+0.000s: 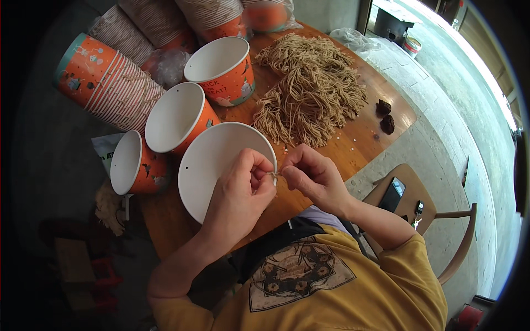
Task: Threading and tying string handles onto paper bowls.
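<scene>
At the right rim of a white-lined paper bucket, my two hands meet over a thin tan cord. My left hand reaches across the bucket's mouth, thumb and fingers pinched on the cord. From the other side my right hand pinches the cord too, thumb against forefinger. Only a short bit of cord shows between the fingertips; whether it is knotted I cannot tell. A small dark hole shows in the bucket's left inner wall. Just beyond my hands lies a large heap of tan cords.
Orange printed buckets stand nearby: one behind, one at left, one lower left. Stacked buckets fill the back left. Two dark lumps lie near the table's right edge. A wooden chair holds a phone.
</scene>
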Motion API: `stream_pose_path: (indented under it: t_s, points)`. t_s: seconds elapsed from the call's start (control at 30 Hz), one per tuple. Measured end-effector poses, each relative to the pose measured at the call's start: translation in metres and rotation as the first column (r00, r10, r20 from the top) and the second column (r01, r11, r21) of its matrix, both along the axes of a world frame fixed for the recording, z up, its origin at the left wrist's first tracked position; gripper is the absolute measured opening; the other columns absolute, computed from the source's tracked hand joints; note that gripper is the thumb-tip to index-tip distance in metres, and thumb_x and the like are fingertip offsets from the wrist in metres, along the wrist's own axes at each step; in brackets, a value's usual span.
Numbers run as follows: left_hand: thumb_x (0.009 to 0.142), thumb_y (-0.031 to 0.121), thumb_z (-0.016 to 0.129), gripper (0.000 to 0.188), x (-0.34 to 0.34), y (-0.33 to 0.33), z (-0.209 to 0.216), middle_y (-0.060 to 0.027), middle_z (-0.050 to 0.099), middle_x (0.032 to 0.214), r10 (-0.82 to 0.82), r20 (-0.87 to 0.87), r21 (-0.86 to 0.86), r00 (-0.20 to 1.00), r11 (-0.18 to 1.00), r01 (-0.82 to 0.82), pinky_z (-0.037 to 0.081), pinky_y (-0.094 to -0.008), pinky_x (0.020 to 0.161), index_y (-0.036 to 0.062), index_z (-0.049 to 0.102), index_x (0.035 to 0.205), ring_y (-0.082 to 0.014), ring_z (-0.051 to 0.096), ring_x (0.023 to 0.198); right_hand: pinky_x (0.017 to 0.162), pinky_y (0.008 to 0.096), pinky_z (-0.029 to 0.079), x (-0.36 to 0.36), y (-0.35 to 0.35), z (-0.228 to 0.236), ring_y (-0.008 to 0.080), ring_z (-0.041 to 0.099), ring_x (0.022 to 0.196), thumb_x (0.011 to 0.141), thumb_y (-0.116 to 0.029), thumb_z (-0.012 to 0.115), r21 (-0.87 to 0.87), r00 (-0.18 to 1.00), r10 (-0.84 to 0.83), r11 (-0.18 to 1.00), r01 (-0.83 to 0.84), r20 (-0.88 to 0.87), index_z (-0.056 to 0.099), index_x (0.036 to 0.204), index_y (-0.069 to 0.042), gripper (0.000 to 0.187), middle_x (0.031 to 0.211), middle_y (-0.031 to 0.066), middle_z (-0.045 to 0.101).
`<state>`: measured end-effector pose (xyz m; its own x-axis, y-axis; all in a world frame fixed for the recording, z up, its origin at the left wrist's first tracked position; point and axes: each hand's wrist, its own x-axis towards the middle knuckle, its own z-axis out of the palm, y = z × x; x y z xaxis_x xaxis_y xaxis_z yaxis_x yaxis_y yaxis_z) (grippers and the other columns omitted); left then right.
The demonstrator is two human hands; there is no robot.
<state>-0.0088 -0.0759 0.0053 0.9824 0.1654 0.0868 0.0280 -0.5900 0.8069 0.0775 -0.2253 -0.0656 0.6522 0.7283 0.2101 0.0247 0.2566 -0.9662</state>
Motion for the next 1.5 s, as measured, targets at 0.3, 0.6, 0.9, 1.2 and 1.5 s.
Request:
stream_pose_path:
  t_s: [0.3, 0.6, 0.9, 1.2, 1.5]
  points:
    - [0.081, -0.004, 0.059, 0.015, 0.001, -0.001, -0.004, -0.0065, 0.052, 0.081, -0.033, 0.153, 0.133, 0.988, 0.991, 0.012, 0.048, -0.0298, 0.056, 0.0028, 0.050, 0.090, -0.0168, 0.056, 0.064, 0.057, 0.0178, 0.036, -0.003, -0.003, 0.004, 0.0012, 0.042, 0.065, 0.096, -0.016, 0.053, -0.010, 0.998, -0.023, 1.000, 0.023, -0.059, 0.050, 0.095, -0.004, 0.012, 0.078, -0.0045, 0.050]
    - [0.084, -0.003, 0.058, 0.010, 0.001, -0.003, -0.004, -0.0072, 0.052, 0.082, -0.042, 0.196, 0.196, 0.980, 0.981, 0.003, 0.048, -0.0303, 0.057, 0.0027, 0.052, 0.090, -0.0181, 0.056, 0.065, 0.055, 0.0177, 0.031, -0.004, -0.008, 0.001, 0.0002, 0.038, 0.064, 0.096, -0.015, 0.052, -0.079, 0.996, -0.041, 0.996, 0.048, 0.083, 0.047, 0.092, -0.005, 0.012, 0.075, -0.0058, 0.046]
    - [0.083, -0.004, 0.061, 0.023, -0.001, -0.003, -0.007, -0.0081, 0.053, 0.080, 0.012, 0.228, 0.140, 0.974, 0.989, -0.044, 0.048, -0.0328, 0.059, 0.0023, 0.044, 0.097, -0.0173, 0.057, 0.066, 0.045, 0.0283, 0.042, 0.004, 0.002, 0.011, 0.0163, 0.055, 0.050, 0.078, -0.008, 0.071, 0.086, 0.602, -0.257, 0.951, 0.298, 0.756, 0.062, 0.095, -0.007, 0.020, 0.060, 0.0029, 0.054]
    - [0.084, -0.001, 0.059, 0.017, -0.007, -0.002, -0.011, -0.0106, 0.051, 0.081, -0.078, 0.235, 0.327, 0.969, 0.945, -0.003, 0.046, -0.0404, 0.066, 0.0027, 0.046, 0.095, -0.0276, 0.056, 0.072, 0.050, 0.0322, 0.048, -0.001, -0.005, 0.012, 0.0226, 0.061, 0.057, 0.078, -0.008, 0.067, -0.029, 0.537, -0.183, 0.932, 0.361, 0.823, 0.056, 0.093, -0.008, 0.020, 0.067, 0.0048, 0.060]
    - [0.079, 0.012, 0.069, 0.022, -0.043, 0.005, 0.010, -0.0095, 0.056, 0.080, -0.125, 0.013, 0.500, 0.992, 0.860, 0.102, 0.047, -0.0380, 0.066, 0.0037, 0.054, 0.094, -0.0278, 0.057, 0.076, 0.055, 0.0158, 0.035, 0.009, -0.019, 0.048, -0.0004, 0.045, 0.062, 0.093, -0.010, 0.056, 0.040, 0.981, 0.155, 0.988, -0.151, -0.120, 0.056, 0.101, -0.006, 0.009, 0.076, -0.0055, 0.052]
